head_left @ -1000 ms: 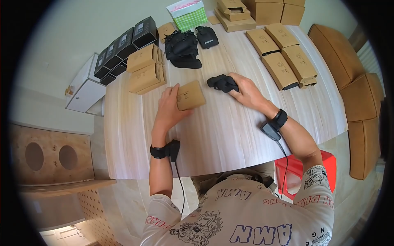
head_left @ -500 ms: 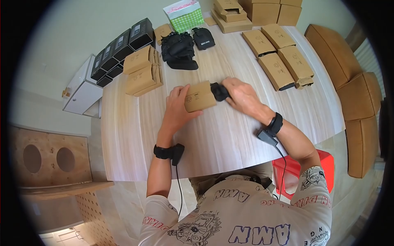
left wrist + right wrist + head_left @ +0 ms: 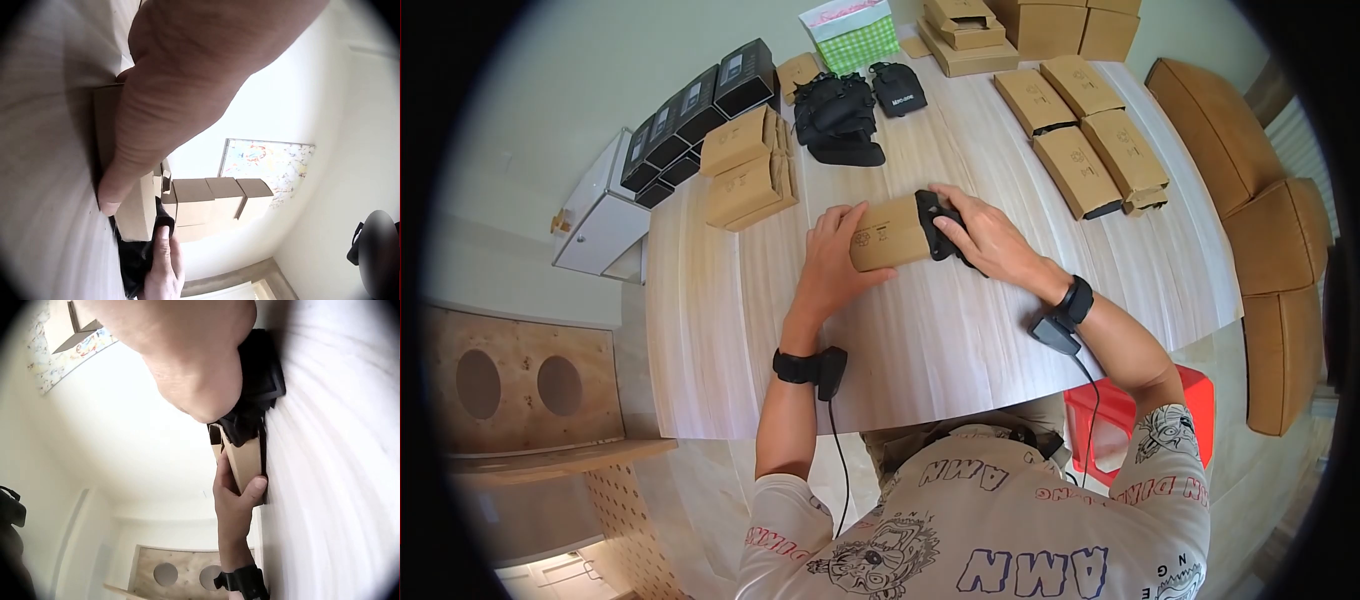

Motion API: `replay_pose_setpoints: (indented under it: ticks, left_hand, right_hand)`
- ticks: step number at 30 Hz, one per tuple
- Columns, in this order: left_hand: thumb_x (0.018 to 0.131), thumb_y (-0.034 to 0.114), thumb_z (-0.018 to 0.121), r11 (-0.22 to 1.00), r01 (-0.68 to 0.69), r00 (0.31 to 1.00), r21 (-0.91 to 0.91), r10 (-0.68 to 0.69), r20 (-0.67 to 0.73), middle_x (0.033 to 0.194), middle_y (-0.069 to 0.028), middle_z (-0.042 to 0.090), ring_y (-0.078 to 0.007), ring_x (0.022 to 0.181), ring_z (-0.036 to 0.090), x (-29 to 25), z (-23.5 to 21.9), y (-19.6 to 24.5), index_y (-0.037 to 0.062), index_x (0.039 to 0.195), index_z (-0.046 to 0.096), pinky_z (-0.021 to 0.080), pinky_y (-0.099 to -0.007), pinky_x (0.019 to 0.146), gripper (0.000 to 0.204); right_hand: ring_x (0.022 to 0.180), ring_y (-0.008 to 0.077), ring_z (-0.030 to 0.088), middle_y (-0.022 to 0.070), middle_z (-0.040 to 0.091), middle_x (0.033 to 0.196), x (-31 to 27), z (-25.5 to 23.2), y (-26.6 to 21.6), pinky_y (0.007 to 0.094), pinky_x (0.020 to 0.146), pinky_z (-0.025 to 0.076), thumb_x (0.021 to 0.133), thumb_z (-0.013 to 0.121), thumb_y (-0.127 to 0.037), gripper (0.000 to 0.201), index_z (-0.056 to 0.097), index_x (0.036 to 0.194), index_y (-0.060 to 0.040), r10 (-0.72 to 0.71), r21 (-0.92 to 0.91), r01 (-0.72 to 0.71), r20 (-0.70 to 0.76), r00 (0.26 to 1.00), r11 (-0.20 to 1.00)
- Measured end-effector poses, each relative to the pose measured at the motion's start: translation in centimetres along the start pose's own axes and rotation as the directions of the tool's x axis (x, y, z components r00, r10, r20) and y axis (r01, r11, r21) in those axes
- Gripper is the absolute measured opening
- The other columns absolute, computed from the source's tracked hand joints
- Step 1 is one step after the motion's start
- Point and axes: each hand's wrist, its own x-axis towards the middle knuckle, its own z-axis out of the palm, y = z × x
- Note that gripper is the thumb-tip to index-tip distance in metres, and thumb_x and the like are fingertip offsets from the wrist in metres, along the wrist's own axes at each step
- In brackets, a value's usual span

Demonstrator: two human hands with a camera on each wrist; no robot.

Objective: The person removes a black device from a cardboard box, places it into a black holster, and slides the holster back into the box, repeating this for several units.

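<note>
My left hand [image 3: 830, 265] grips a small brown cardboard box [image 3: 892, 232] on the table, fingers along the far side and thumb along the near side. My right hand [image 3: 1000, 245] holds a black fabric item with straps [image 3: 940, 228] against the right end of the box. In the right wrist view the bunched black fabric [image 3: 259, 372] hangs below the right hand, right at the box end [image 3: 247, 464]. From the left wrist, the right thumb [image 3: 162, 253] presses on the black fabric. The right fingertips are partly hidden behind the item.
Two brown boxes [image 3: 745, 190] lie at the left, by stacked black boxes [image 3: 700, 105]. A pile of black gear [image 3: 837, 115] and a black pouch [image 3: 898, 90] lie ahead, near a green checked bag [image 3: 852, 38]. Several brown boxes [image 3: 1078, 170] lie at the right.
The right hand has brought the black item leftward to the box's right end, where it now spreads across the end. The left hand has shifted the box slightly right.
</note>
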Motion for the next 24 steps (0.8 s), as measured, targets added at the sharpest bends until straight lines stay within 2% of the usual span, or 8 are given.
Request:
replay_pose_setpoints:
  ticks: [2,4,5,7,11,17,19,24]
  left_hand:
    - [0.067,0.026,0.099,1.0,0.003,1.0,0.001,-0.003,0.0,0.142,-0.0155,0.056,-0.0375,0.133,0.052,0.0,0.0,0.1,0.0046,0.151,0.054,0.043,-0.0471,0.112,0.097]
    - [0.067,0.026,0.099,1.0,0.006,1.0,0.002,-0.006,0.0,0.143,-0.0151,0.055,-0.0374,0.133,0.052,0.0,-0.2,0.2,0.0053,0.151,0.054,0.043,-0.0471,0.113,0.098]
    - [0.067,0.026,0.099,1.0,-0.011,1.0,0.0,0.011,0.013,0.143,-0.0146,0.055,-0.0372,0.133,0.052,0.0,-0.3,0.3,0.0062,0.151,0.054,0.043,-0.0471,0.113,0.098]
    - [0.067,0.026,0.099,1.0,-0.03,0.999,-0.002,0.03,0.024,0.143,-0.0141,0.055,-0.0371,0.133,0.052,-0.1,-0.2,0.3,0.0071,0.152,0.055,0.042,-0.0471,0.113,0.098]
    - [0.066,0.029,0.099,0.997,-0.061,0.997,-0.038,0.063,0.047,0.143,-0.0131,0.055,-0.0362,0.133,0.052,0.0,0.1,0.7,0.0082,0.153,0.054,0.041,-0.0469,0.114,0.1]
    - [0.066,0.033,0.098,0.998,-0.044,0.998,-0.054,0.046,0.049,0.142,-0.0135,0.055,-0.0351,0.133,0.052,0.1,0.3,0.8,0.0075,0.153,0.054,0.039,-0.0467,0.115,0.101]
    - [0.067,0.034,0.098,0.998,-0.036,0.998,-0.051,0.038,0.041,0.142,-0.0136,0.055,-0.035,0.133,0.052,0.0,0.4,0.9,0.0072,0.153,0.054,0.039,-0.0467,0.115,0.1]
    - [0.064,0.036,0.098,0.997,-0.058,0.998,-0.052,0.059,0.01,0.138,-0.0128,0.056,-0.0341,0.132,0.053,0.0,0.5,0.8,0.005,0.149,0.055,0.039,-0.0473,0.11,0.1]
  right_hand:
    - [0.103,0.0454,0.062,0.0244,0.064,0.101,-0.1,0.5,0.0,0.0519,0.095,0.05,0.11,0.054,-0.019,0.026,0.062,0.115,0.0048,0.039,0.055,-0.033,-0.1,0.994,0.998]
    - [0.102,0.0444,0.062,0.0234,0.066,0.103,0.2,0.9,1.0,0.0515,0.095,0.051,0.107,0.056,-0.017,0.025,0.066,0.115,0.0042,-0.167,-0.056,0.161,-0.135,0.977,0.985]
    - [0.102,0.0444,0.062,0.0234,0.066,0.103,0.1,0.8,1.5,0.0515,0.095,0.051,0.107,0.056,-0.017,0.025,0.066,0.115,0.0042,-0.167,-0.056,0.161,-0.135,0.977,0.985]
    - [0.104,0.042,0.063,0.0218,0.066,0.103,0.2,0.0,1.1,0.0502,0.096,0.051,0.104,0.058,-0.015,0.024,0.067,0.116,0.0041,-0.143,-0.131,0.148,0.048,0.989,0.98]
    - [0.106,0.0406,0.062,0.021,0.066,0.104,0.2,-0.1,1.3,0.0485,0.097,0.051,0.102,0.06,-0.012,0.023,0.066,0.117,0.0035,-0.155,-0.179,0.159,0.036,0.987,0.971]
    - [0.108,0.0391,0.063,0.0195,0.064,0.116,0.2,-0.3,0.2,0.047,0.099,0.051,0.095,0.066,-0.01,0.026,0.066,0.119,-0.0001,-0.103,-0.175,0.072,-0.181,0.978,0.982]
    - [0.11,0.0376,0.063,0.0185,0.063,0.121,0.4,-1.1,-0.1,0.0459,0.1,0.051,0.094,0.068,-0.012,0.027,0.065,0.119,-0.0018,-0.273,-0.238,0.226,-0.187,0.944,0.945]
    - [0.107,0.0344,0.065,0.0139,0.066,0.115,0.3,-2.7,-1.5,0.0443,0.095,0.054,0.091,0.071,-0.015,0.022,0.068,0.109,-0.0016,-0.332,-0.352,0.283,-0.088,0.939,0.892]
